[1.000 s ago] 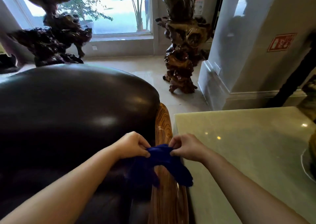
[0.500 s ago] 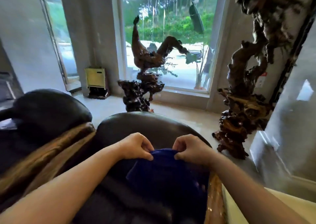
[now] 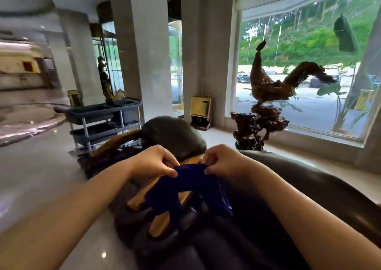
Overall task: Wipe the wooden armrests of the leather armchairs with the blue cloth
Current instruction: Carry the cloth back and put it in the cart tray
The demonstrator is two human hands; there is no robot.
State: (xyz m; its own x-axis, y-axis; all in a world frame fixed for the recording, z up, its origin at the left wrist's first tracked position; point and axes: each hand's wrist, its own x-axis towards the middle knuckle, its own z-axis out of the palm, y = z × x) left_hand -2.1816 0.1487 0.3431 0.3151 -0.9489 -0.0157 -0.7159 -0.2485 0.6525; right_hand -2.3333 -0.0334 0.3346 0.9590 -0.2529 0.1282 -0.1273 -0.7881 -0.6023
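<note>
The blue cloth (image 3: 191,189) hangs between my two hands, which pinch its top edge. My left hand (image 3: 153,162) grips the left corner and my right hand (image 3: 222,159) the right corner, a little apart. Under the cloth lies a wooden armrest (image 3: 137,200) between two dark leather armchairs. One chair's rounded back (image 3: 175,135) rises just beyond my hands; the other chair's back (image 3: 321,191) curves along the right. A further wooden armrest (image 3: 115,142) shows to the left of the far chair. The cloth hides part of the near armrest.
A grey service cart (image 3: 103,121) stands on the polished floor at the left. A dark root-wood sculpture (image 3: 266,104) sits by the window at the right. A small yellow-fronted box (image 3: 200,110) stands by the pillar behind the chairs.
The view has swung left from the stone table and first armrest toward the lobby. Both hands have kept their pinch on the cloth, which now hangs over the armrest between the chairs.
</note>
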